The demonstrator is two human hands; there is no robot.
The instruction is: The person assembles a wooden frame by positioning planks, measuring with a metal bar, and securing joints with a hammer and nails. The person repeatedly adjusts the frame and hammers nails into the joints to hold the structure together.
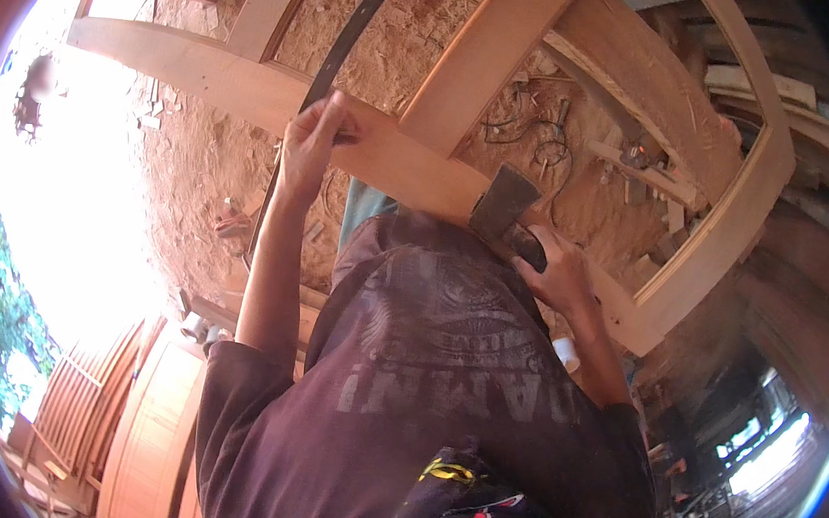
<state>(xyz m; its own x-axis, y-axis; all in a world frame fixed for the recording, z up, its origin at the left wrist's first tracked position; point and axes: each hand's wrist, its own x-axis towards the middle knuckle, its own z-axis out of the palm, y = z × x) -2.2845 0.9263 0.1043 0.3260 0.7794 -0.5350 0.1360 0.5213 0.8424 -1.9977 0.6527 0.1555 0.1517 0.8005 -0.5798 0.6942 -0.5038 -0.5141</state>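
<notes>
A wooden frame (pixel 412 166) with several rails lies across in front of me, close to my body. My left hand (pixel 315 139) is over its near rail, fingers pinched together. A small dark bit shows beneath those fingers, too little to name. In my right hand (pixel 558 268) is a hatchet (pixel 506 203) with a dark, flared blade, gripped close to its head and held at the rail's near edge. A long dark strip (pixel 355 25) crosses the frame beside my left hand; I cannot tell if the hand touches it.
Sandy ground (pixel 188 168) with wood scraps lies below the frame. A thick rough timber (pixel 657 88) is beyond it at the right, near some tangled wire (pixel 550 151). Wooden panels (pixel 153 428) stand at lower left. Farther left, a person (pixel 33 97) appears in bright light.
</notes>
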